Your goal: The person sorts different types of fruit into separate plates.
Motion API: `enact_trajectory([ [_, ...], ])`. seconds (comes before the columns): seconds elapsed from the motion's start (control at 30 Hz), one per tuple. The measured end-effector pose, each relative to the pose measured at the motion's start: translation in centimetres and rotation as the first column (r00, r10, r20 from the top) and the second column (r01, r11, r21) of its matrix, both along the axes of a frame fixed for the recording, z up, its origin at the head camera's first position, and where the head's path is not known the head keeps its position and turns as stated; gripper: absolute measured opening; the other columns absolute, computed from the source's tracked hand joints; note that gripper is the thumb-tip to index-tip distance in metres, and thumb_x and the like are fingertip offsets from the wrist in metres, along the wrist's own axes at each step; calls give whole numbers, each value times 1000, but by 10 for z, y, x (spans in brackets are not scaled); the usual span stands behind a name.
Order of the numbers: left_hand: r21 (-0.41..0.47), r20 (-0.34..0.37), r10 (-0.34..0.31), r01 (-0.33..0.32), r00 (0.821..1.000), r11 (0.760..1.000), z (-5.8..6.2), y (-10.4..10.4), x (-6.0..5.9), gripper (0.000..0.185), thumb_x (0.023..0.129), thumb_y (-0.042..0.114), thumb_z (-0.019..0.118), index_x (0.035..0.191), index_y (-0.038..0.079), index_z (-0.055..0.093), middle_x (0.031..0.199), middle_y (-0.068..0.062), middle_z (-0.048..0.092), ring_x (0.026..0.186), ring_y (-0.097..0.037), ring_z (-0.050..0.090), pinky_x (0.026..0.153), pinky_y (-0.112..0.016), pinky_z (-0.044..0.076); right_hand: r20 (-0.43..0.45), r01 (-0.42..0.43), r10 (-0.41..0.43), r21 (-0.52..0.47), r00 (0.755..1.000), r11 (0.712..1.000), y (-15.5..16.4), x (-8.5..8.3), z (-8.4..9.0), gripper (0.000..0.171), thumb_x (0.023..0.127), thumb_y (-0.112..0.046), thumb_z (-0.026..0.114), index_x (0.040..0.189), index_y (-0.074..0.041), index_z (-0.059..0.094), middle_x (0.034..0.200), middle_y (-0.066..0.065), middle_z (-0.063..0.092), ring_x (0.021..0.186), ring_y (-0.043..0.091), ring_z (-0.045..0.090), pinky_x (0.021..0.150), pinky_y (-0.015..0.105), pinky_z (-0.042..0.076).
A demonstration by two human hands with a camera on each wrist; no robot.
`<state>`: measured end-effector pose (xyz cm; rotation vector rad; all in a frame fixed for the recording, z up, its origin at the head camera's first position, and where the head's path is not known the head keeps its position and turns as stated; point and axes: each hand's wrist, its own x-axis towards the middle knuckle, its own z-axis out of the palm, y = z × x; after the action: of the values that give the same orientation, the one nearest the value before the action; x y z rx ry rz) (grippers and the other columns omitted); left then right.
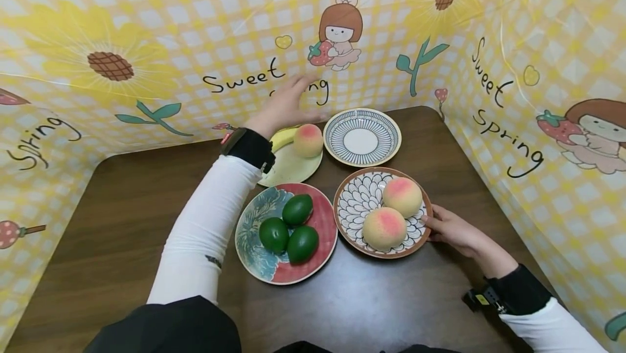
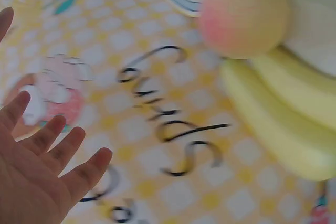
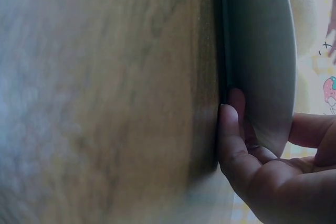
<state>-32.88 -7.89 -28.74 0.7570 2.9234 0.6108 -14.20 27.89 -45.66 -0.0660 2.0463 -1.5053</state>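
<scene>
My right hand (image 1: 457, 233) grips the right edge of a brown-rimmed plate (image 1: 349, 195) with a petal pattern. Two peaches, a nearer one (image 1: 385, 229) and a farther one (image 1: 402, 196), lie on that plate. In the right wrist view the thumb is over the rim and the fingers are beneath the plate's underside (image 3: 262, 51). My left hand (image 1: 288, 104) is raised with fingers spread, holding nothing, above a pale green plate (image 1: 305, 171). That plate bears another peach (image 1: 308, 140) and bananas (image 2: 278, 129), partly hidden by my left wrist in the head view.
A red and teal plate (image 1: 325, 222) with three dark green oval fruits (image 1: 302, 244) stands left of the petal-patterned plate. Behind is a white plate with blue stripes (image 1: 362, 141). A yellow checked cloth (image 1: 195, 32) walls the wooden table (image 1: 132, 222) at back and sides.
</scene>
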Motion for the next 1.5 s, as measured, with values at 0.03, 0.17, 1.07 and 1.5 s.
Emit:
enact_trajectory([
  [0.03, -4, 15, 7, -7, 1000, 1000, -6, -4, -3, 92, 89, 43, 78, 162, 18, 28, 168, -15, 27, 154, -35, 31, 125, -51, 31, 1, -2, 2, -1, 1000, 1000, 0, 0, 0, 61, 112, -17, 32, 154, 20, 6, 138, 39, 46, 106, 12, 60, 87, 26, 54],
  [0.17, -26, 70, 19, -17, 997, 1000, -30, -14, -11, 95, 88, 41, 80, 163, 18, 26, 169, -19, 24, 156, -38, 26, 125, -53, 30, -13, -18, 18, -10, 1000, 1000, -1, 0, -1, 61, 113, -17, 31, 154, 20, 6, 141, 41, 43, 109, 13, 61, 89, 28, 54],
  [1.07, -218, 42, 58, -48, 997, 975, -139, -2, -41, 82, 82, 24, 79, 155, 17, 42, 159, -24, 36, 144, -46, 41, 108, -58, 48, 6, 16, -15, -17, 1000, 1000, 0, 2, -3, 63, 112, -16, 35, 154, 20, 7, 136, 36, 48, 104, 11, 59, 85, 25, 53],
  [1.5, -127, 13, 60, -58, 998, 990, -143, -1, -41, 73, 81, 20, 77, 148, 13, 48, 152, -29, 40, 134, -50, 46, 107, -56, 48, -6, 18, -18, -43, 1000, 999, 1, 2, -4, 62, 111, -16, 36, 153, 20, 8, 133, 35, 50, 100, 7, 59, 83, 24, 54],
])
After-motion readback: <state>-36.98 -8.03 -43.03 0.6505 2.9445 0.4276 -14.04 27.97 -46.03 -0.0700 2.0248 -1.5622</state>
